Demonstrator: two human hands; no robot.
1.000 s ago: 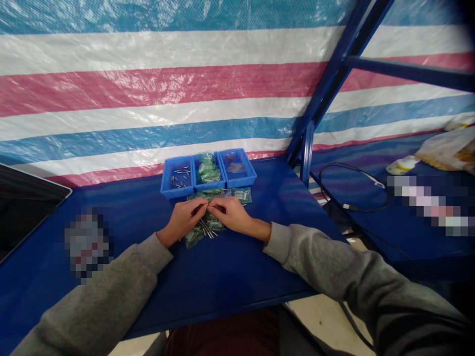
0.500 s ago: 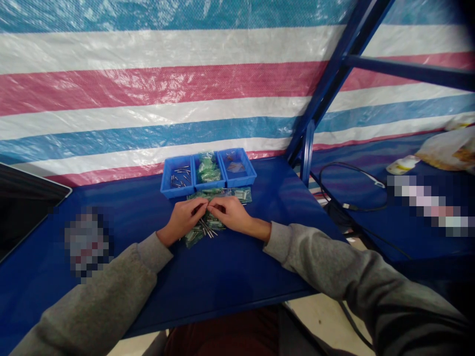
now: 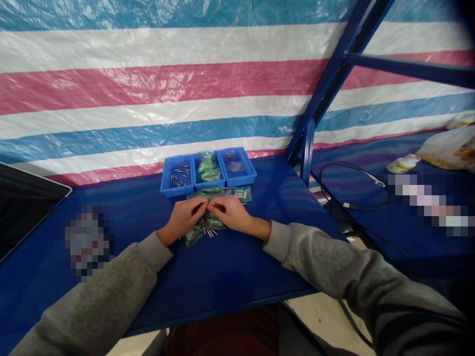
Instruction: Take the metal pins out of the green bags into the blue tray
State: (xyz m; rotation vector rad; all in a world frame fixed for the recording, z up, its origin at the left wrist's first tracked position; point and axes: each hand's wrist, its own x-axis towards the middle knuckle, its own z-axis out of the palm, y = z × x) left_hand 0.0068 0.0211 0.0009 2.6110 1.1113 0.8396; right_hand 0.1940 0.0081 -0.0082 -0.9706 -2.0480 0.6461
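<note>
Left hand (image 3: 182, 217), right hand (image 3: 233, 213) close together, fingers (image 3: 219, 201) curled, forearms (image 3: 107, 291) slanting inward.

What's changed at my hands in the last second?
Nothing visibly moved; no grasp or release shows. The left hand and right hand still meet at the fingertips near the metal rods; anything between them is too small to tell. The three blue bins stayed put.

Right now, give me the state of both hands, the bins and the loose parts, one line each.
Left hand: fingertips pinched; anything held can't be made out.
Right hand: pinched likewise, fingertips close to the left's.
Left bin: open, holding loose metal pins.
Middle bin: open, piled with green packets.
Right bin: open, sparsely filled.
Metal rods: loose, crisscrossed over green bags.
</note>
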